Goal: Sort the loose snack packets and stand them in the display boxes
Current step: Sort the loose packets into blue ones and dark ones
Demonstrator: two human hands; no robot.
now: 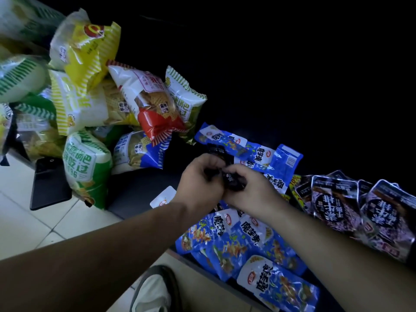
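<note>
One shoe is seen nearest, on the tiled floor. Roughly six blue packets are spread just beyond it and about five more lie past the hands. That gives some eleven in all, though overlaps leave the count uncertain. Above them the left hand and right hand are brought together, both curled round a small bunch of black packets. How many are in the bunch cannot be told. This step would best be done by squaring the bunch first, with edges level and faces turned one way. It should be gripped firmly, since the film looks slippery, and then stood in as one block. Four or five purple packets are propped at the right, but whether a box holds them cannot be told. About ten bags are heaped farthest off at the left, and those at the edge are too blurred to count.
</note>
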